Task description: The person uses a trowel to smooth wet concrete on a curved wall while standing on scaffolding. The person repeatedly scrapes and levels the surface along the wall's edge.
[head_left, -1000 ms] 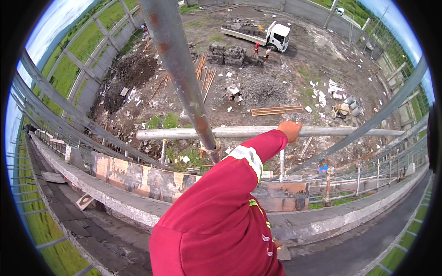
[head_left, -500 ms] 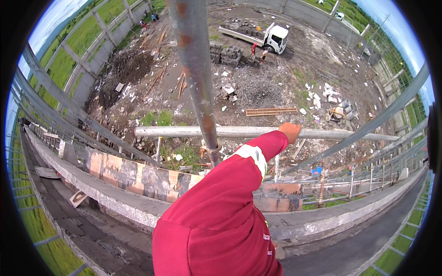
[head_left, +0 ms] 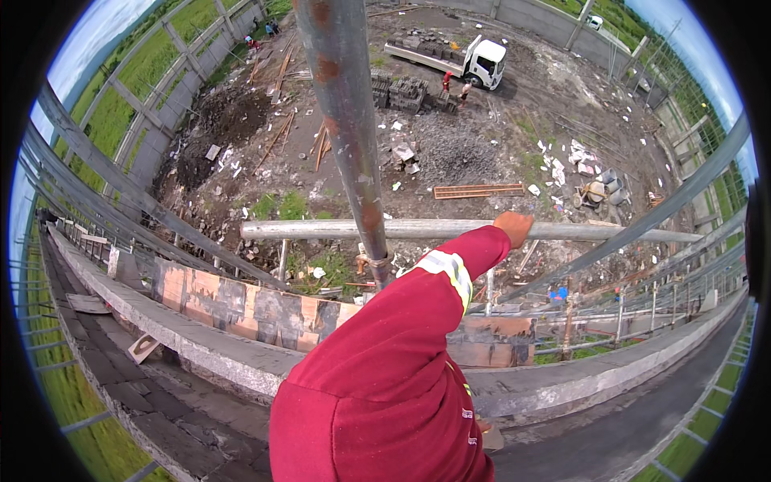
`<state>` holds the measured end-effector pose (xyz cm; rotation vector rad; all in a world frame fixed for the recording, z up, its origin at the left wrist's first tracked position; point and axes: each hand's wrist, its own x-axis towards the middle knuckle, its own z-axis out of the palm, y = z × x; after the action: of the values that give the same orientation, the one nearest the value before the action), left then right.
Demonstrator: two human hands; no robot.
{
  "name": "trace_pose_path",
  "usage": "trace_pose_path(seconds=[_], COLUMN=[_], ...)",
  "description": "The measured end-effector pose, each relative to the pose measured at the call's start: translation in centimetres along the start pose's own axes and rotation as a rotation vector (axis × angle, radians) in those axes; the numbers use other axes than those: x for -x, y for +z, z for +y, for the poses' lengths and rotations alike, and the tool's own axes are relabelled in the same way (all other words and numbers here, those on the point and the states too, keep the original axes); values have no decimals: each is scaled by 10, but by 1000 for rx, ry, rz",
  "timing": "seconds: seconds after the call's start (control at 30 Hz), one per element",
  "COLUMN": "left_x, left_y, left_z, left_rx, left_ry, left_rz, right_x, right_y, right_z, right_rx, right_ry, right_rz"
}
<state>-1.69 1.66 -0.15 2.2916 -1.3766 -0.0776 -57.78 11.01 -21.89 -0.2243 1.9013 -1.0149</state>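
Note:
My left arm, in a red sleeve with a reflective band point(head_left: 446, 269), reaches forward over the ledge. At its end my left hand point(head_left: 514, 228) is closed on a horizontal metal scaffold pipe point(head_left: 313, 230). Left of the hand, a thick upright scaffold pipe point(head_left: 353, 136) with rust patches crosses in front of the horizontal one. Something is tied around its lower part. Low by my body only a sliver of my right hand point(head_left: 482, 425) shows, its fingers hidden. Beside that hand is a small flat greyish piece point(head_left: 494, 439) that I cannot identify.
A concrete ledge point(head_left: 554, 390) curves around me, with formwork boards point(head_left: 241, 305) beyond it. A hollow block point(head_left: 143, 349) lies at left. Slanting pipes point(head_left: 683, 193) flank both sides. Far below are a white truck point(head_left: 486, 63), people, stacked blocks point(head_left: 408, 94) and a gravel heap point(head_left: 458, 153).
The view has shifted slightly, so the yard and pipes sit a little further right. My left hand stays on the horizontal pipe.

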Motion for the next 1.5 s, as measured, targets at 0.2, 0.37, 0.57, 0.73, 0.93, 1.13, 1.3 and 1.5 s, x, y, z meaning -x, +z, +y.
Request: trace_pose_path(seconds=[0.2, 0.37, 0.57, 0.73, 0.93, 1.13, 1.3, 1.5], left_x=[-1, -1, -1, 0, 0, -1, -3, -5], left_y=[3, 2, -1, -3, -6, -4, -4, -9], left_z=[-2, -1, -1, -1, 0, -1, -2, -3], left_rx=[0, -6, 9, 32, 17, 2, -8, -41], left_ry=[-16, -4, -4, -16, -41, -12, -23, -17], left_rz=[-15, -24, -29, -43, -92, -97, -120, -170], right_x=[-3, -4, -8, -12, -18, -40, -57, -34], right_y=[4, 8, 5, 0, -6, -14, -21, -6], right_z=[-1, -2, 0, 0, 5, 17, 29, 25], right_rx=[-3, -10, -32, -64, -122, -178, -251, -266], right_ry=[1, 1, 8, -2, 8, 16, 42, -55], right_rz=[-16, -31, -27, -26, -8, -1, -27, 102])
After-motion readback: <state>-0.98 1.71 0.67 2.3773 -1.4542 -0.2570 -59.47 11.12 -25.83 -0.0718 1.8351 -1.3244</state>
